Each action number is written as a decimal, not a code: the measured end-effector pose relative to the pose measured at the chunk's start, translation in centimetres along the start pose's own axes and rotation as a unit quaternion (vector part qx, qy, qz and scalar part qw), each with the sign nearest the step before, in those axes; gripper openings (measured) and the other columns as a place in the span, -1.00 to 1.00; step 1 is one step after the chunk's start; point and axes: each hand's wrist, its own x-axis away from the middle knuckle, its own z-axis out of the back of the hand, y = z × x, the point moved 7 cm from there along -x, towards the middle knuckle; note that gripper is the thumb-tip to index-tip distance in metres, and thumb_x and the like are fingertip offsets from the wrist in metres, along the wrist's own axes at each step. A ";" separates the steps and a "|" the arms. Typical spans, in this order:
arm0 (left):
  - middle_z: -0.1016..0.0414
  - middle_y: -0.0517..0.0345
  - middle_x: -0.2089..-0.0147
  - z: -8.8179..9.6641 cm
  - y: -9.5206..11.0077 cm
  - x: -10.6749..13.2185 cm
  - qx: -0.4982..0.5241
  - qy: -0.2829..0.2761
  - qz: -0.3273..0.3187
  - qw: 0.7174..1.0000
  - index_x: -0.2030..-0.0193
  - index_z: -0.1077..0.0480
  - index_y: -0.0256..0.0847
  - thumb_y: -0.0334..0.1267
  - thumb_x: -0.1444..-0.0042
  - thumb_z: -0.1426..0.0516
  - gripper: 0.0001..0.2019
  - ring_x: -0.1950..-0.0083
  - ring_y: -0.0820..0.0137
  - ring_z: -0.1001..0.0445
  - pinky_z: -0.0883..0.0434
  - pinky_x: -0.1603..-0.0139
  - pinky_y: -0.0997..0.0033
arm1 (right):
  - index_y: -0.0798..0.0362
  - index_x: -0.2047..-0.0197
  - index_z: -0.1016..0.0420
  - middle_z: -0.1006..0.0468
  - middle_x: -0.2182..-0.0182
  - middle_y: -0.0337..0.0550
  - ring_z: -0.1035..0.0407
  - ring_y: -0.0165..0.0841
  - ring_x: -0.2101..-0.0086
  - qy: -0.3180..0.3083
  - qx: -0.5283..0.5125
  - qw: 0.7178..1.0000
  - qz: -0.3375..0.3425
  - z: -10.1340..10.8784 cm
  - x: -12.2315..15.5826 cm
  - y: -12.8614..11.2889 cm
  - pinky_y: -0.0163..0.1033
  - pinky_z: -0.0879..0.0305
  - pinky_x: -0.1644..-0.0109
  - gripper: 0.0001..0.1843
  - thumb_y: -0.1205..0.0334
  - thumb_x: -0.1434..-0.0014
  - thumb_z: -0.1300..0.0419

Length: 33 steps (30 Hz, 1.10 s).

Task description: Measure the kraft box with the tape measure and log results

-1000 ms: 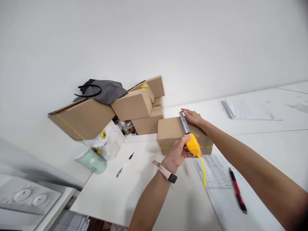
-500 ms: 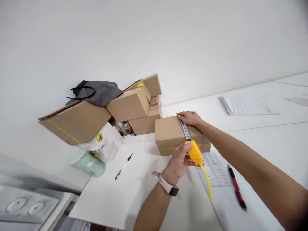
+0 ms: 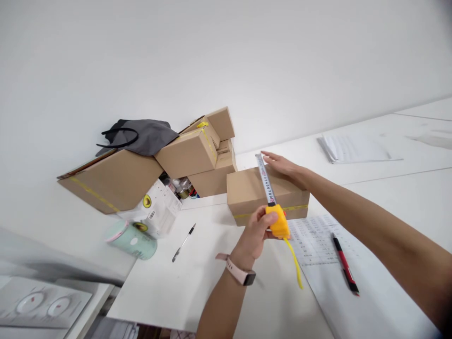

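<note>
My left hand [image 3: 259,230], below a pink-strapped watch [image 3: 241,271], is closed around a yellow tape measure [image 3: 278,221] at the near side of a cardboard box [image 3: 243,190]. The metal blade [image 3: 265,179] extends over the box top, and its free end reaches past the far edge. My right hand [image 3: 280,165] lies at the box's far side with fingers stretched out. Its fingertips are beside the blade's end; whether they touch it I cannot tell. A yellow wrist cord [image 3: 294,263] hangs from the tape measure.
Printed sheets [image 3: 314,245] with a red-black pen [image 3: 345,263] lie at right, and a paper stack [image 3: 353,148] farther back. Leftward are another pen [image 3: 184,242], a mint canister [image 3: 136,240], a white carton [image 3: 160,207] and stacked cardboard boxes [image 3: 190,153] with a grey bag [image 3: 148,135].
More blade is out, its end now beyond the box's far edge. My right hand has slid away from me and no longer covers the blade. The tape measure has shifted slightly left.
</note>
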 end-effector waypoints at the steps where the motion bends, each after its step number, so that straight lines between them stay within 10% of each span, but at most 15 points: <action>1: -0.49 0.01 0.09 0.9 0.4 0.9 -0.014 0.012 -0.024 1.000 0.01 -0.39 -0.23 0.05 0.08 -0.38 -0.43 0.24 0.33 -0.50 -0.51 0.20 0.27 | -0.08 -0.44 -0.20 -0.25 -0.39 -0.12 -0.20 -0.15 -0.32 0.034 -0.041 0.998 -0.014 1.4 0.9 0.7 -0.02 -0.14 -0.36 -0.28 -0.21 -0.39 0.26; 5: -0.49 0.04 0.01 6.4 1.7 4.1 -0.101 0.125 -0.137 0.977 -0.17 -0.28 -0.10 -0.05 0.10 -0.42 -0.30 0.15 0.33 -0.48 -0.50 0.20 0.36 | -0.05 -0.37 -0.32 -0.40 -0.29 0.04 -0.32 0.01 -0.23 0.122 -0.146 0.974 -0.122 4.5 6.6 5.5 0.12 -0.23 -0.29 -0.23 -0.32 -0.33 0.17; 11: -0.48 0.08 0.09 10.4 1.3 3.2 -0.102 0.148 -0.131 0.975 -0.01 -0.39 -0.19 -0.02 0.05 -0.38 -0.47 0.19 0.36 -0.48 -0.46 0.25 0.42 | -0.22 -0.39 -0.31 -0.39 -0.31 -0.12 -0.39 0.03 -0.17 -0.004 -0.189 0.970 -0.153 1.6 12.9 6.6 0.06 -0.47 -0.07 -0.21 -0.42 -0.28 0.15; 21: -0.49 0.03 0.03 9.2 8.0 1.6 -0.091 0.104 -0.170 0.976 -0.05 -0.38 -0.20 0.00 0.03 -0.35 -0.45 0.17 0.32 -0.51 -0.53 0.13 0.26 | -0.07 -0.05 -0.56 -0.65 0.17 0.08 -0.49 0.09 0.15 0.036 0.137 0.978 -0.150 7.6 9.9 0.2 0.12 -0.37 0.14 -0.28 -0.39 -0.26 0.15; 24: -0.48 0.03 0.03 8.9 8.4 1.0 -0.096 0.108 -0.174 0.974 -0.02 -0.38 -0.21 -0.04 0.02 -0.36 -0.49 0.16 0.33 -0.50 -0.53 0.14 0.27 | -0.02 0.07 -0.60 -0.60 0.04 0.15 -0.39 0.15 -0.01 0.070 0.177 0.977 -0.096 7.4 7.9 -0.6 0.16 -0.34 0.09 -0.30 -0.33 -0.30 0.17; 33: -0.54 0.05 0.14 1.3 1.6 2.5 -0.074 -0.010 -0.083 0.994 -0.02 -0.41 -0.20 -0.02 0.12 -0.42 -0.41 0.25 0.32 -0.52 -0.47 0.26 0.36 | 0.02 -0.05 -0.54 -0.65 0.12 0.00 -0.48 -0.11 0.11 0.106 0.128 0.984 0.062 4.8 3.4 -2.8 -0.03 -0.21 -0.12 -0.53 0.17 -0.37 0.16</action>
